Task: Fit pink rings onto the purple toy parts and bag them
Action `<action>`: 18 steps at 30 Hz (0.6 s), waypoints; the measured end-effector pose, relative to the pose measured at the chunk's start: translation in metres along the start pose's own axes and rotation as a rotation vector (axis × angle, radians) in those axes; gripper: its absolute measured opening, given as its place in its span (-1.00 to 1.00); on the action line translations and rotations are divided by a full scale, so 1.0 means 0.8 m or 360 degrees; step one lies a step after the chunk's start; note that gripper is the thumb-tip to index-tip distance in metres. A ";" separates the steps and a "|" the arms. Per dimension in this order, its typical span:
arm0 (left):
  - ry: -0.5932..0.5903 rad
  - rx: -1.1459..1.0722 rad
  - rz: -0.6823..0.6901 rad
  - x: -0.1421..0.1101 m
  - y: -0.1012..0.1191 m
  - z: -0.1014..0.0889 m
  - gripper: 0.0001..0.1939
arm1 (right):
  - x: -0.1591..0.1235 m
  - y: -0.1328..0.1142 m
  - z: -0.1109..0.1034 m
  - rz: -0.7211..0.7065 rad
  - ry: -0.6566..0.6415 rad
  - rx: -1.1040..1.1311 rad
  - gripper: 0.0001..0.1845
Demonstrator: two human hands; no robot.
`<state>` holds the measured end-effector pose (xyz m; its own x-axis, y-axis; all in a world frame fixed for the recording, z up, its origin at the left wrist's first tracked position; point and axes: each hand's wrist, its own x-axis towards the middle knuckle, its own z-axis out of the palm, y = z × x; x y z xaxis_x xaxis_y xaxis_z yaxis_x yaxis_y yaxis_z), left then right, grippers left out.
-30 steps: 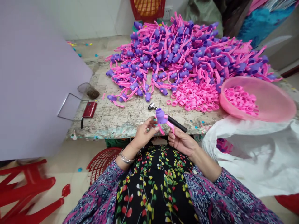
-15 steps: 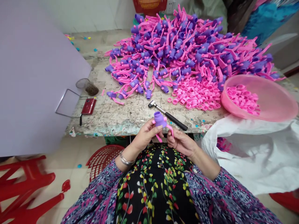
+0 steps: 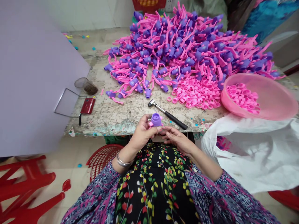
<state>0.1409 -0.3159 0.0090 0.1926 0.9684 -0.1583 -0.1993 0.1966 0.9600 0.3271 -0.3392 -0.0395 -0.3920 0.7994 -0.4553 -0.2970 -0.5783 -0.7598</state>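
A purple plastic toy part (image 3: 156, 120) with pink arms is held in my left hand (image 3: 143, 133), thumb across its front and fingers around its far side. Its round open neck tips up toward me. My right hand (image 3: 175, 137) meets the part at its lower right, thumb and fingertips closed at its edge; the pink arm there is mostly hidden by my fingers. Just beyond my hands lies a hammer (image 3: 167, 114) with a black handle. Loose pink rings (image 3: 196, 95) are heaped behind the hammer.
A large pile of purple and pink parts (image 3: 173, 46) covers the back of the worn table (image 3: 112, 118). At right stand a pink bowl (image 3: 277, 96) of rings and a white sack (image 3: 263, 155). A red phone-like object (image 3: 87, 105) and glass cup (image 3: 86, 85) lie left. Red stools (image 3: 28, 183) stand below.
The toy part has turned in my left hand, its neck now tipped more toward me. My right hand has shifted slightly left, closer against the part; the pink arms are less visible.
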 end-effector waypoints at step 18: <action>0.0123 0.2192 0.1359 -0.014 -0.018 -0.003 -0.63 | -0.010 -0.015 0.036 -0.0895 0.0418 -0.0796 -0.68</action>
<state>0.1396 -0.3294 -0.0038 0.4284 0.7311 0.5310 0.7569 -0.6114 0.2311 0.3090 -0.3431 -0.0135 -0.0631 0.9979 0.0109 0.0613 0.0148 -0.9980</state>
